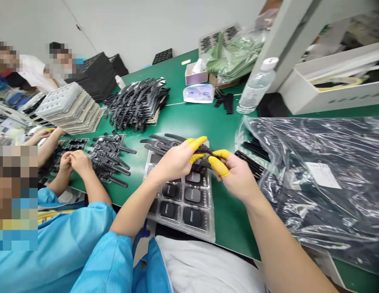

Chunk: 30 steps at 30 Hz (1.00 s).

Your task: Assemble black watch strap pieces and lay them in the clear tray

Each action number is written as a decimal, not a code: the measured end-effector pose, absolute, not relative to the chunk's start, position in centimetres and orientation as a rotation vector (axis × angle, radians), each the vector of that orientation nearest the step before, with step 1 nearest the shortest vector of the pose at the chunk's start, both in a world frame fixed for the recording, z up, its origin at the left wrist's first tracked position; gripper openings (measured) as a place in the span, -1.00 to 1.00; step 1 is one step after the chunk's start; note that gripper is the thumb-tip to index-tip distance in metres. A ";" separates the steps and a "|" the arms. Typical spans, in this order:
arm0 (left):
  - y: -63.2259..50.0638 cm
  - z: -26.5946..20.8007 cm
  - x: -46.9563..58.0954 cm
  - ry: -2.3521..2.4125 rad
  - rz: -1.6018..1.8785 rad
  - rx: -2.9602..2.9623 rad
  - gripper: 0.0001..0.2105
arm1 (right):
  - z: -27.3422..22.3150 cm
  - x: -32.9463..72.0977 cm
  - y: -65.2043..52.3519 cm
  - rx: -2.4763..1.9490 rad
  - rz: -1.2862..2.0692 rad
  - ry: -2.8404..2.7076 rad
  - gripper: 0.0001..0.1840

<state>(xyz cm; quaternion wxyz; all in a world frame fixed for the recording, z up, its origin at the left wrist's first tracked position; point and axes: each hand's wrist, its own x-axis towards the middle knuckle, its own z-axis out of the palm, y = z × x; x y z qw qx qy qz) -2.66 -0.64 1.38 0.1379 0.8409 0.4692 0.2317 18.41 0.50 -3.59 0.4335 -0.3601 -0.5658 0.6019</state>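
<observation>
A black strap piece (202, 164) is pinched between thumb and finger by both the left hand (179, 159) and the right hand (238, 174), yellow finger covers (219, 166) being worn on each, and is held above a clear compartmented tray (207, 234) of dark square pieces (193, 216) set on the green table (230, 228).

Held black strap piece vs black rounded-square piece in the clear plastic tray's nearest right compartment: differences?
Pose: the black strap piece is held between the left hand and right hand; the black rounded-square piece sits in the clear plastic tray.
Shape: the strap piece has narrow sections; the square piece is compact.
Visibility: fingers partly cover the strap piece; the square piece shows pale lettering.
Shared: both black.
</observation>
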 end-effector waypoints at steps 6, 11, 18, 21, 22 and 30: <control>-0.9 4.9 -5.7 1.641 0.358 2.461 -0.66 | -4.1 19.3 1.3 -0.986 1.209 -1.763 -0.59; -1.7 6.7 -8.5 1.767 0.064 2.479 -0.75 | -4.2 18.8 0.6 -0.945 1.224 -1.867 -0.65; -0.9 6.6 -14.6 1.669 -0.124 1.919 -0.81 | -4.1 18.0 -0.1 -0.900 1.124 -1.973 -0.68; -0.4 5.2 -15.9 1.732 -0.142 1.799 -0.83 | -4.2 19.0 0.8 -1.049 1.050 -1.845 -0.68; -0.2 4.8 -16.1 1.765 -0.124 1.804 -0.82 | -4.4 19.5 1.3 -1.115 1.014 -1.799 -0.68; 0.2 3.6 -17.0 1.935 -0.060 1.823 -0.88 | -8.3 24.0 5.9 -1.478 0.545 -1.713 -0.68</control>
